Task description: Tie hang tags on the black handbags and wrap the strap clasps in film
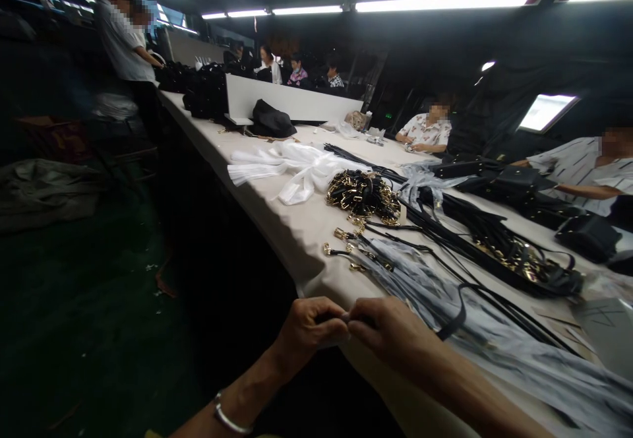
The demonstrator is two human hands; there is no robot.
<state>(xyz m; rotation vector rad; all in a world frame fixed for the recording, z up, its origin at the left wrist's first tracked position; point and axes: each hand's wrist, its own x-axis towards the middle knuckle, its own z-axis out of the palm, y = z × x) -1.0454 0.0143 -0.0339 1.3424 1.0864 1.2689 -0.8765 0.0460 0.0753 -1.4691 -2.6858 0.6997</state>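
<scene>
My left hand [310,324] and my right hand [383,322] meet fingertip to fingertip at the table's near edge. Both are closed in a pinch, and a small pale bit shows between them, too small to name. Just beyond my hands lie black straps with gold clasps [363,250], some in clear plastic sleeves [425,280]. A loose black strap [457,312] curves up close behind my right wrist. Farther up the table sits a bundle of straps with gold hardware [363,194], beside a tied bunch of white strips [297,164].
More black straps [494,240] and black bags [588,233] cover the table's right side. A black cloth-like heap [271,120] lies by a white divider [301,98]. Co-workers sit across the table; another person [121,42] stands far left. Green floor [99,319] lies left.
</scene>
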